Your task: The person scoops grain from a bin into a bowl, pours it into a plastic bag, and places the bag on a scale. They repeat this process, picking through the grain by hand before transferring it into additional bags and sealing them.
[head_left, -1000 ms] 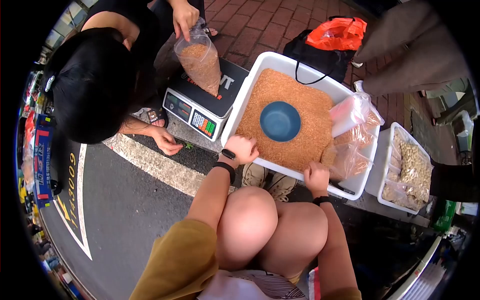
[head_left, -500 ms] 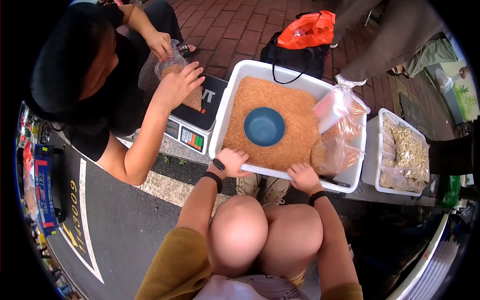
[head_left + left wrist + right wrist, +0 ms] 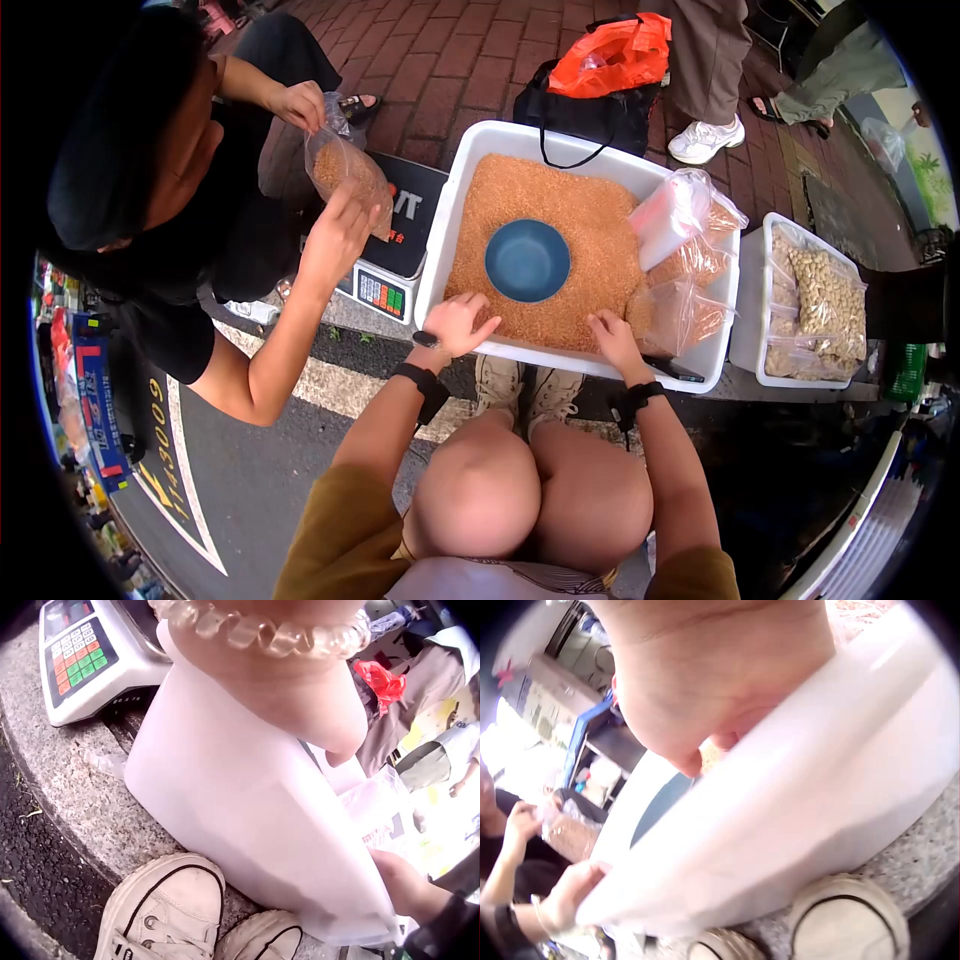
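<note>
My left hand point(image 3: 460, 325) rests over the front rim of a white plastic tub point(image 3: 446, 215), fingers lying loosely over the inside and thumb held apart. Farther right along that rim lies my right hand point(image 3: 615, 338), its fingertips hanging over the inside close to orange-brown dry flakes point(image 3: 520, 190). Neither hand holds anything. On the flakes sits a blue bowl point(image 3: 528, 262). From the left wrist view, the tub's outer wall point(image 3: 225, 772) slopes below my hand. The right wrist view has my palm over the rim, with most fingers hidden.
At left, another person holds a clear bag of flakes point(image 3: 345, 172) over a digital scale point(image 3: 380, 293). Filled bags point(image 3: 690, 262) sit in the tub's right end. Farther right stands a tub of pale nuts or shells point(image 3: 828, 300). Behind are a black bag point(image 3: 590, 125) and a passer-by's shoe point(image 3: 708, 140).
My fingers, curled in at the rim earlier, have loosened and spread over it. The other person's lower hand has risen to the bag of flakes. A passer-by's legs have shifted at the back right.
</note>
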A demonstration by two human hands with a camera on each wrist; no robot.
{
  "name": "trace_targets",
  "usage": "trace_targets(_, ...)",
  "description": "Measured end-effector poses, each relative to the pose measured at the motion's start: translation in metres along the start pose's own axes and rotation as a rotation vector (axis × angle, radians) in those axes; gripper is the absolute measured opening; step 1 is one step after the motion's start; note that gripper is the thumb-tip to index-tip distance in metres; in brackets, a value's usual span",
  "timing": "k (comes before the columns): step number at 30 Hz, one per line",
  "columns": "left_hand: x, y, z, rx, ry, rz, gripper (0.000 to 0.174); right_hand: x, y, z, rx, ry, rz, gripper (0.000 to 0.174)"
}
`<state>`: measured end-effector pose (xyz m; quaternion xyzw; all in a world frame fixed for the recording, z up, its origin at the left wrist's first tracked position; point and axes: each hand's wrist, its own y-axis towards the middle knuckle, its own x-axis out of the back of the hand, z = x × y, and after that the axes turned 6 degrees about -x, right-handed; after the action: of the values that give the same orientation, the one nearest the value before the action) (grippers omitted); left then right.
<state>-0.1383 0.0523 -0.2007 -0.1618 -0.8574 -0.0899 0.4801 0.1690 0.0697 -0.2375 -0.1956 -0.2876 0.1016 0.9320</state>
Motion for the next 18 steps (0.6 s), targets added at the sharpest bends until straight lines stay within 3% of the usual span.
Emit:
trace_targets(1,0.001,0.003,-0.001,0.046,-0.037,-0.05,0.035,-0.003,0.016,-0.006,0.003,0.008,0.006,0.034)
trace_targets(3,-0.004,0.009,0.002,0.204,-0.08,-0.045,0.034,-0.005,0.04,0.005,-0.134,0.321,0.072,0.03)
trace_targets(5,-0.022,0.014,0.015,0.344,-0.226,-0.172,0.033,-0.008,0.055,0.028,-0.148,0.322,0.073,0.031)
trace_targets(7,-0.036,0.021,0.02,0.481,-0.571,-0.223,0.03,-0.01,0.061,0.046,-0.156,0.249,0.093,0.032)
trace_targets(8,-0.037,0.024,0.021,0.477,-0.618,-0.218,0.031,-0.007,0.057,0.057,-0.028,0.057,0.023,0.029)
trace_targets(11,-0.02,0.038,-0.011,0.355,-0.674,-0.318,0.032,0.024,0.022,0.11,0.089,-0.062,-0.239,0.019)
trace_targets(13,-0.003,0.049,-0.033,0.259,-0.473,-0.313,0.032,0.057,0.019,0.112,0.275,-0.24,-0.556,0.014)
trace_targets(15,0.021,0.066,-0.058,0.176,-0.461,-0.28,0.032,0.101,0.024,0.115,0.348,-0.267,-0.819,0.011)
trace_targets(18,0.032,0.093,-0.08,-0.004,-0.458,-0.256,0.031,0.151,0.043,0.112,0.318,-0.347,-0.976,0.013)
